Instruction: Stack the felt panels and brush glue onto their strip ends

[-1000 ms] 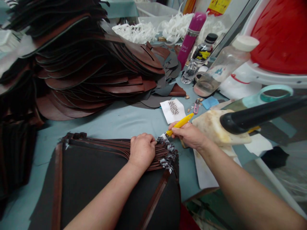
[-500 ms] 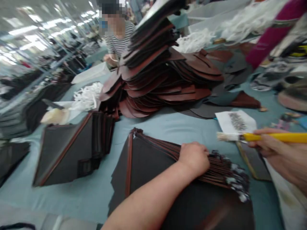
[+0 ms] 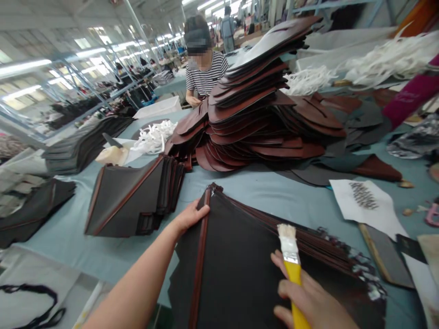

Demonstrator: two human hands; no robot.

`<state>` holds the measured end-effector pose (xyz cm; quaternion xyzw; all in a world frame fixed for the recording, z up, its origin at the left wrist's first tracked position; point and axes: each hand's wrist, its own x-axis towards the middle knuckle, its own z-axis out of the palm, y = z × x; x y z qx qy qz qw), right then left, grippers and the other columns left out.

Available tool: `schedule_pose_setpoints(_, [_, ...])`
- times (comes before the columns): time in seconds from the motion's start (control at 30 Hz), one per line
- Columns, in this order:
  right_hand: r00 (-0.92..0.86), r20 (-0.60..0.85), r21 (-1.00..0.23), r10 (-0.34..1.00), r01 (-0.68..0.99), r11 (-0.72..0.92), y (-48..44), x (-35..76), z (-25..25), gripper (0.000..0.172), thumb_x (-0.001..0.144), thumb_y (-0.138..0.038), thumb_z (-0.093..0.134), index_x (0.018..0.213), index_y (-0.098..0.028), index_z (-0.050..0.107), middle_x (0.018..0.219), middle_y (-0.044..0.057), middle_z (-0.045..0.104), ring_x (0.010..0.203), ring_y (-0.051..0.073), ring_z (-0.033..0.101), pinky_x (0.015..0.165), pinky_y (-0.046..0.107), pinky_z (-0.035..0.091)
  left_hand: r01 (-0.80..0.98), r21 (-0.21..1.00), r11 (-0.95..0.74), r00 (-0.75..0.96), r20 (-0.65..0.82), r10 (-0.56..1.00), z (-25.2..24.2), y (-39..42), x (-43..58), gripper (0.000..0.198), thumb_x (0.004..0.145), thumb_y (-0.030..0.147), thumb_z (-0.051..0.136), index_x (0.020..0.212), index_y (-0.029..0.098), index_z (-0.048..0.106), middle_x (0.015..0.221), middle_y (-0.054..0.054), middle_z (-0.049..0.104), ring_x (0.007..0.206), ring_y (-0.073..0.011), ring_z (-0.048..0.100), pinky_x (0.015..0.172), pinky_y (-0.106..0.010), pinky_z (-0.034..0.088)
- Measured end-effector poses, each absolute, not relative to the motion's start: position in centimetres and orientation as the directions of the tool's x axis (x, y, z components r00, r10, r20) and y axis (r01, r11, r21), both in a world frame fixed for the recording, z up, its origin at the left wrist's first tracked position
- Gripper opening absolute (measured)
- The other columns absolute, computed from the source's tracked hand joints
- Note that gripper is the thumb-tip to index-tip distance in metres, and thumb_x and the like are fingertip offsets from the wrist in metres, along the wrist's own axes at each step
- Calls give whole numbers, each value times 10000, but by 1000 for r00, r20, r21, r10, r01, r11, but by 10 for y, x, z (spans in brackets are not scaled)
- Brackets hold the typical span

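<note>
A flat brush with a yellow handle and pale bristles is held in my right hand, bristles pointing up and away. This hand is over a fanned stack of dark panels with brown edges and a brown strip down the left side. At the stack's far left edge, my left hand grips the top panel, its thumb lying across the brown strip. The other left fingers are hidden at the edge. Beside that hand stands a second bundle of dark panels with a brown diagonal strip.
A tall pile of reddish-brown leather pieces rises at the back of the blue-covered table. White strips lie to its left. On the right are a marked white paper and a grey block. A person in a striped top works behind.
My left hand has moved from the stack's fanned right part to its far left edge. The brush in my right hand has come left over the panels and turned upward.
</note>
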<state>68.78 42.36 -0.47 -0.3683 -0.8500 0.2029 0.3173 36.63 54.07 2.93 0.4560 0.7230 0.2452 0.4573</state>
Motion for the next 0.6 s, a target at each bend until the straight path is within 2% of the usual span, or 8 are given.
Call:
schedule_pose_setpoints(0.1, [-569,446,-400,691,563,723,421,675,-14,119,810,-251,496,896,-200,561,1076,218,609,971,335,604,691,434,576,363,771,524,-91,-530,843,23,532,369,595,576,490,719,1049,152,594,919,-78,685,862,-260,633,806,-360,495])
schedule_pose_setpoints(0.17, [-585,432,-357,687,589,725,421,675,-20,104,811,-247,506,884,-198,560,1056,204,616,969,333,603,729,461,560,312,762,567,-103,-566,818,20,530,371,616,563,478,739,1052,140,578,871,-90,691,786,-255,649,734,-362,520])
schedule_pose_setpoints(0.37, [-594,287,-439,751,615,655,420,678,-5,79,815,-181,503,867,-184,563,1064,173,605,1029,301,557,856,470,484,194,771,606,-167,-583,795,20,515,372,609,573,416,754,1072,134,548,836,-98,691,700,-234,656,647,-342,539])
schedule_pose_setpoints(0.47, [-625,193,-480,757,612,628,423,680,9,17,796,-190,550,811,-184,555,1046,144,607,1013,270,547,897,438,439,175,760,626,-180,-600,780,21,497,377,582,625,416,717,1100,140,526,786,-84,688,643,-220,651,605,-331,539])
schedule_pose_setpoints(0.6, [-738,125,-484,663,538,690,443,685,16,118,794,-295,588,816,-183,556,931,111,622,917,239,557,848,390,431,84,735,673,-412,-589,695,13,471,373,507,619,357,727,1049,154,551,728,-56,679,599,-222,644,553,-327,540])
